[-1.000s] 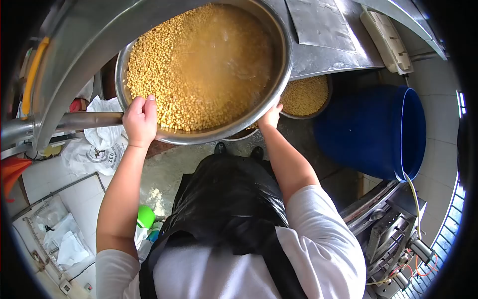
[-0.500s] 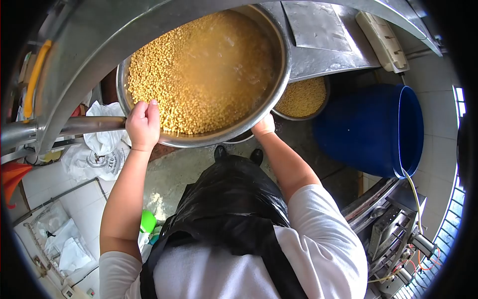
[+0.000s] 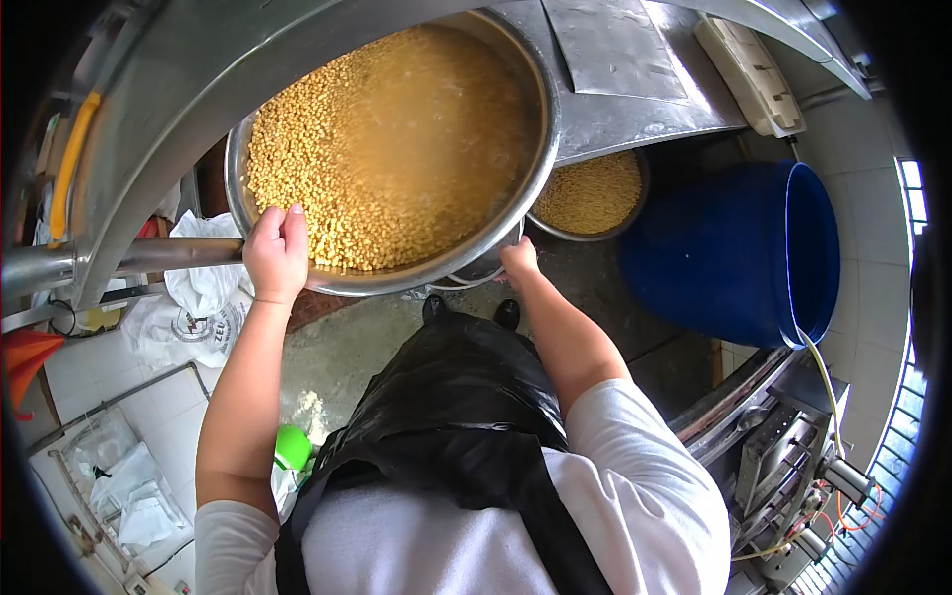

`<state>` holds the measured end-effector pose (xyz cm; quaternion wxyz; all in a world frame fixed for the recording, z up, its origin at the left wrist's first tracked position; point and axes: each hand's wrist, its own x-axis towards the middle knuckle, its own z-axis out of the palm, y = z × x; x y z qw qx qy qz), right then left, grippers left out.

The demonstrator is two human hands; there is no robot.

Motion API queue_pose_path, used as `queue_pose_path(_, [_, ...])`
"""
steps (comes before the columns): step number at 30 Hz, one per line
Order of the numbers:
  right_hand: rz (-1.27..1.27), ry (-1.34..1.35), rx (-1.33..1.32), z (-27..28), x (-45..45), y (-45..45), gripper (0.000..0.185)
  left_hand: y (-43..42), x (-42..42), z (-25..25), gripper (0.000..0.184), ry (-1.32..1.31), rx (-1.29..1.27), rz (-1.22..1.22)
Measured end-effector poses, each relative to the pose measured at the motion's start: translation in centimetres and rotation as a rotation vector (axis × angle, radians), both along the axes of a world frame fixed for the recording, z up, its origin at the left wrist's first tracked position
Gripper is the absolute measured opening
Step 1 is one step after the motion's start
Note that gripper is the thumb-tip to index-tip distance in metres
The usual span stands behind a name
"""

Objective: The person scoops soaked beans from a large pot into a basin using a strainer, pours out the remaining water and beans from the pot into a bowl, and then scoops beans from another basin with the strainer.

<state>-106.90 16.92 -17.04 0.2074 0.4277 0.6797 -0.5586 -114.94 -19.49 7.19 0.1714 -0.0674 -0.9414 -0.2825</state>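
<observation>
A wide metal basin (image 3: 543, 178) is tilted toward me, holding yellow grains, which look like soybeans (image 3: 327, 213), under cloudy water (image 3: 426, 129). My left hand (image 3: 277, 256) is closed on its near left rim, thumb on top. Below the basin's near right edge, my right hand (image 3: 519, 260) has its fingers curled at the rim of a bucket-like container (image 3: 484, 266), mostly hidden under the basin. Part of the right fingers' grip is out of sight. Further right, a second metal bowl (image 3: 592, 193) of similar yellow grains sits below the metal counter.
A large blue barrel (image 3: 709, 258) lies tilted at the right. Metal machinery (image 3: 783, 461) with hoses stands at the lower right. The metal counter (image 3: 645, 124) overhangs the second bowl. White plastic bags (image 3: 203, 327) and a metal pipe (image 3: 183, 254) are at the left.
My right hand has left the basin's right rim and moved down to the container beneath. The basin has shifted slightly left in view, with my left hand still on it.
</observation>
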Motion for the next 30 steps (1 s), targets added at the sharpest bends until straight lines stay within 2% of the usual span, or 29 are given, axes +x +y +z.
queue_pose_path(2, [-0.201,0.028,-0.314,-2.5,2.1,1.7,0.036,-0.1,0.0,-0.1,0.038,0.005,0.0,0.001])
queue_pose_path(3, [-0.203,0.029,-0.312,-3.6,3.2,2.7,0.036,0.0,-0.1,-0.1,0.038,0.005,0.002,0.0])
queue_pose_path(5, [-0.377,0.11,-0.381,-4.9,5.7,5.0,0.027,0.1,0.0,0.0,0.038,0.012,0.017,0.002])
queue_pose_path(9, [-0.481,0.18,-0.52,-3.9,10.7,11.2,0.034,0.1,0.0,0.0,0.039,0.023,0.011,0.004])
queue_pose_path(13, [-0.599,0.307,-0.448,2.7,14.0,15.9,0.031,0.2,-0.1,0.0,0.039,0.033,0.001,0.004])
queue_pose_path(18, [-0.725,0.524,-0.45,6.8,14.8,21.7,0.031,0.0,-0.1,-0.2,0.039,0.017,0.001,0.015])
queue_pose_path(21, [-0.8,0.664,-0.488,9.6,11.7,22.7,0.042,0.2,0.0,0.2,0.038,0.023,-0.006,0.02])
queue_pose_path(25, [-0.749,0.873,-0.581,13.3,5.2,21.3,0.05,0.3,0.1,0.3,0.038,0.026,-0.001,0.023])
queue_pose_path(30, [-0.711,0.919,-0.64,13.0,-2.0,21.0,0.041,0.3,0.1,0.4,0.04,0.035,-0.011,0.03])
